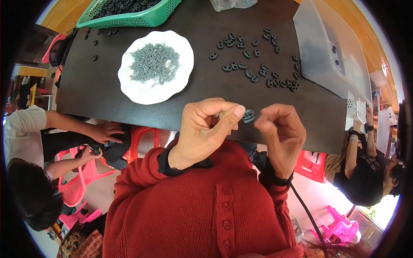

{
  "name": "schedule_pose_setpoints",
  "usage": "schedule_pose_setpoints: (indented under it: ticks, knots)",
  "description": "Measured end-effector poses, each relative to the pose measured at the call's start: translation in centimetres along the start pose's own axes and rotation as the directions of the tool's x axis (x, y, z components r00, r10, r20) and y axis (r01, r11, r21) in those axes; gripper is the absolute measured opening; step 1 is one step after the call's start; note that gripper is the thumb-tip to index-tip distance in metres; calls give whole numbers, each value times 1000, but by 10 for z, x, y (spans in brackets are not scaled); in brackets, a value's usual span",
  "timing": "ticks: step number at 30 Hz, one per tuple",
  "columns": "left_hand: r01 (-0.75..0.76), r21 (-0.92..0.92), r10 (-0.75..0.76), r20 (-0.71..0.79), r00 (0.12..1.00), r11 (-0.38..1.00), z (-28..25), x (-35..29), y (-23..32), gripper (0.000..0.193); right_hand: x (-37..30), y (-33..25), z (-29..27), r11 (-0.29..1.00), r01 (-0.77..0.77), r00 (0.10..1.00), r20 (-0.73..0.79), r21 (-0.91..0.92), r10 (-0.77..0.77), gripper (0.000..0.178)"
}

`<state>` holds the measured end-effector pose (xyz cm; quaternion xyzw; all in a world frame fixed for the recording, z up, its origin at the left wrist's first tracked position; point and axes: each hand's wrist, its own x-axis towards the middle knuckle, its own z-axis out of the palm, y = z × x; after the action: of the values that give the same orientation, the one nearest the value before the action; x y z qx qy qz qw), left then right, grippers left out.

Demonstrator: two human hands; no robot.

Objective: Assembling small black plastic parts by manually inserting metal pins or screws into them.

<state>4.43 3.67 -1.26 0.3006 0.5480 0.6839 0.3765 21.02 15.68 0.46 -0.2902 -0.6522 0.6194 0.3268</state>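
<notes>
At the table's near edge, my left hand (208, 131) pinches a dark oval two-hole cord lock (248, 115) between thumb and forefinger. Just to its right is my right hand (282, 137), fingers curled and their tips smeared by motion; whether they hold anything does not show. Beyond my left hand stands a white scalloped plate (133, 92) with a heap of small grey springs (155, 63). Many loose black two-hole cord lock pieces (248, 73) lie scattered on the table beyond my hands, right of the plate.
A green basket (148, 17) full of black pieces sits at the far left of the dark table (99, 92). On the right a clear plastic bin (318, 64) lies near a few pieces. A clear bag (232, 4) is at the far edge. People sit at left and right.
</notes>
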Motion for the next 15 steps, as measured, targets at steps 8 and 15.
schedule_pose_setpoints:
  ticks: [8, 15]
  knots:
    - [87, -52, -84, 42, 996, 995, 42, 12, 8, 23, 11, -7, -39, 999, 25, 999, -22, -45, -26, 13]
    - [255, -81, -244, 127, 961, 964, 110, 30, 21, 27, 16, -25, -90, 999, 10, 999, -35, -45, -11, 20]
